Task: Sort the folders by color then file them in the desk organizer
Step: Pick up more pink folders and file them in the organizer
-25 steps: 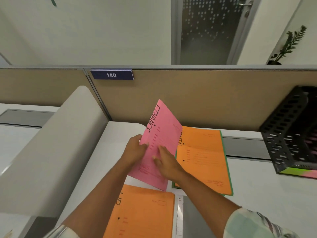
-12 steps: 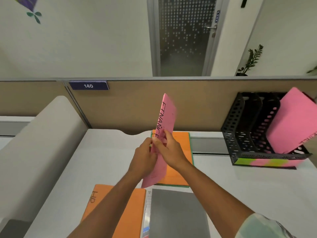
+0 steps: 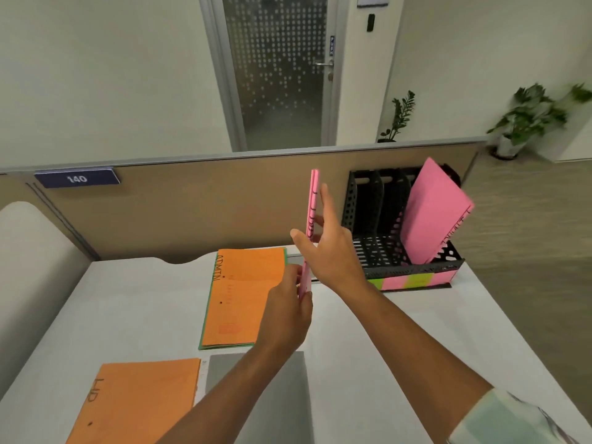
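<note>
I hold a pink folder (image 3: 312, 203) upright and edge-on above the desk. My left hand (image 3: 288, 318) pinches its lower end; my right hand (image 3: 330, 248) grips its middle, fingers stretched up its side. To the right stands the black mesh desk organizer (image 3: 362, 216), with another pink folder (image 3: 432, 216) leaning in its rightmost slot. An orange folder marked ADMIN (image 3: 243, 293) lies on a green one, just left of my hands. A second orange folder marked HR (image 3: 134, 402) lies at the near left.
A grey pad (image 3: 294, 408) lies near the front of the white desk (image 3: 144, 302) under my left forearm. A tan partition wall (image 3: 198, 206) with a "140" plate runs behind the desk. A white curved divider (image 3: 28, 267) rises on the left.
The pink folder has turned from facing me to edge-on and moved up and right toward the organizer. My right hand slid higher on it. The view shifted right, showing the whole organizer.
</note>
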The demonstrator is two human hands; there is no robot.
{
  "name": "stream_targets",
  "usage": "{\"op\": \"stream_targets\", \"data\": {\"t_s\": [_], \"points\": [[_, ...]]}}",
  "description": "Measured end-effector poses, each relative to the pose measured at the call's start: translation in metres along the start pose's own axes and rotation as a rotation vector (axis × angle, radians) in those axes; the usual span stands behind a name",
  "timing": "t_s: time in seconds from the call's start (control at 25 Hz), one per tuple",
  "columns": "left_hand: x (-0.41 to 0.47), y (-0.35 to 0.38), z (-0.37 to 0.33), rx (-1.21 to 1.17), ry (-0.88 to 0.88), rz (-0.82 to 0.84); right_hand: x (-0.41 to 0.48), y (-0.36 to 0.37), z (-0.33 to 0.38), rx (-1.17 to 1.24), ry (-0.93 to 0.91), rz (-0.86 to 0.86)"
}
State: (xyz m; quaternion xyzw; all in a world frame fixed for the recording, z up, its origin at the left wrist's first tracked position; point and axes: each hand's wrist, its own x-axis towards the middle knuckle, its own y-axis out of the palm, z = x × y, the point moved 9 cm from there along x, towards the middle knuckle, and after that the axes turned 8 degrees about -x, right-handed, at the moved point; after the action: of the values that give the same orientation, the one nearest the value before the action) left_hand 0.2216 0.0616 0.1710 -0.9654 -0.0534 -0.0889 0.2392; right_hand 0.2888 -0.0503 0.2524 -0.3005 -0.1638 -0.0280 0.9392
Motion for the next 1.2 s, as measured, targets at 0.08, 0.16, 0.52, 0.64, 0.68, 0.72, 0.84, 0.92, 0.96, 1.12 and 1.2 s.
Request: {"op": "stream_targets", "data": {"t_s": [0.08, 0.16, 0.52, 0.64, 0.68, 0.72, 0.84, 0.92, 0.96, 1.12, 1.2], "points": [[-0.003, 0.032, -0.015, -0.005, 0.007, -0.009, 0.001, -0.039, -0.007, -0.049, -0.042, -0.055], [-0.005, 0.062, -0.027, -0.017, 0.015, -0.007, 0.002, -0.074, -0.014, -0.083, -0.065, -0.097], [0.012, 0.175, -0.078, -0.022, 0.129, 0.094, 0.012, -0.205, -0.063, -0.233, -0.085, -0.385], [0.033, 0.211, -0.087, -0.036, 0.090, 0.158, 0.022, -0.235, -0.079, -0.286, -0.083, -0.405], [0.041, 0.223, -0.090, -0.031, 0.070, 0.184, 0.026, -0.243, -0.084, -0.307, -0.082, -0.412], [0.049, 0.234, -0.092, -0.023, 0.057, 0.207, 0.029, -0.249, -0.088, -0.331, -0.082, -0.424], [0.076, 0.265, -0.103, -0.042, 0.036, 0.252, 0.038, -0.265, -0.103, -0.364, -0.085, -0.451], [0.094, 0.282, -0.109, -0.086, -0.008, 0.262, 0.045, -0.272, -0.112, -0.348, -0.087, -0.453], [0.103, 0.289, -0.111, -0.108, -0.034, 0.272, 0.048, -0.275, -0.116, -0.343, -0.092, -0.457], [0.134, 0.310, -0.112, -0.169, -0.063, 0.284, 0.057, -0.277, -0.131, -0.321, -0.117, -0.488], [0.145, 0.317, -0.106, -0.200, -0.075, 0.278, 0.058, -0.270, -0.142, -0.318, -0.124, -0.486]]}}
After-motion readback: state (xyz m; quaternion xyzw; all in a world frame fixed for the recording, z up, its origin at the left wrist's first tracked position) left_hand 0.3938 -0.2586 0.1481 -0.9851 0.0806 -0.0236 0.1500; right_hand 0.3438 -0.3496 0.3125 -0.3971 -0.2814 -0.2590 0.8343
